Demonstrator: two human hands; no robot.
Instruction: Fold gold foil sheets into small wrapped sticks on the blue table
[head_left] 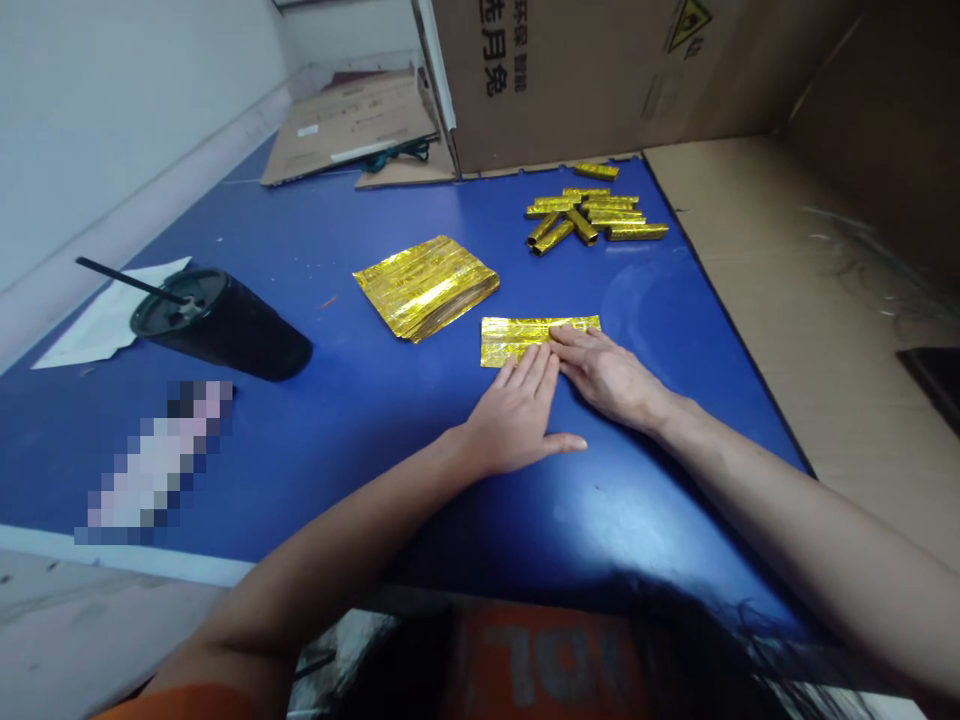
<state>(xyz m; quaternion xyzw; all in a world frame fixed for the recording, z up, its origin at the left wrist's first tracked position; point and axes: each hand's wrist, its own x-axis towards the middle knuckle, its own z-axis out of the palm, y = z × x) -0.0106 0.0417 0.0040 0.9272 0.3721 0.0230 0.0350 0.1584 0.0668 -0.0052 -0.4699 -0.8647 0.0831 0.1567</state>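
A folded strip of gold foil paper (525, 333) lies flat on the blue table (360, 420). My left hand (517, 415) rests flat with its fingers stretched out, the fingertips pressing on the strip's near edge. My right hand (607, 375) lies beside it, fingers flat on the strip's right part. A stack of gold foil sheets (426, 285) sits just to the left and behind. Several folded gold foil pieces (589, 215) lie in a loose pile further back.
A black cup with a straw (221, 325) lies on its side at the left, by a white paper (112, 310). A large cardboard box (600, 70) stands at the back. Flat cardboard (810, 300) covers the right side.
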